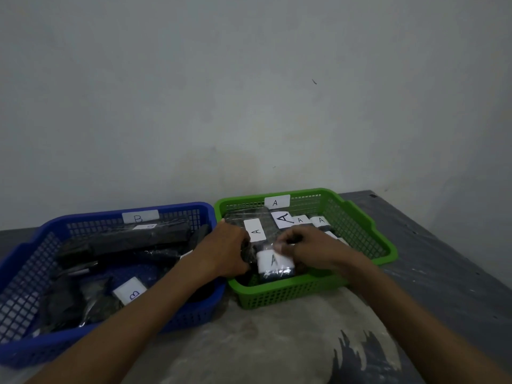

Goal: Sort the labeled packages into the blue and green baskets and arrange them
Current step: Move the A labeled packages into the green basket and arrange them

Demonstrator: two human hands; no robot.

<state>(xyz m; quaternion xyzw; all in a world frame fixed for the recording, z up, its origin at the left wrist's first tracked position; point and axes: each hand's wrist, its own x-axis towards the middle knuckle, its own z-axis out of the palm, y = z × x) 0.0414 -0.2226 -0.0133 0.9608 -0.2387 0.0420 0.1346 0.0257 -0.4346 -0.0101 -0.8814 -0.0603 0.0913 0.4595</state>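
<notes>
Blue basket [41, 239] sits at left on the table [432, 245], tag marked B [140, 216] on its far rim. Inside it: black wrapped packages, one long package [144, 237] lying across the back with a small white label, another near the front with a white label B [129, 290] face up, the rest a dark jumble that is hard to separate. Green basket [368, 231] stands just beside it on the right, rims nearly touching, tag marked A [277, 202] on its far rim. It holds several dark packages with white A labels: one upright-oriented label [256, 230] at the left, a large tilted A [284, 219] behind, two smaller A labels [321, 220] toward the back right. Both hands are inside the green basket's near-left part. Left hand [227, 249] reaches across the blue basket's right corner, fingers curled round the left edge of a clear-wrapped package [274, 263] with an A label. Right hand [310, 246] comes in from the right, fingertips pinching the same package at its top right edge. That package is tilted slightly, label facing the camera, just inside the basket's front wall; whether it touches the basket floor cannot be told. Grey cloth or paper [277, 342] with a dark print lies on the table in front of the baskets. Plain wall [249, 92] behind.
</notes>
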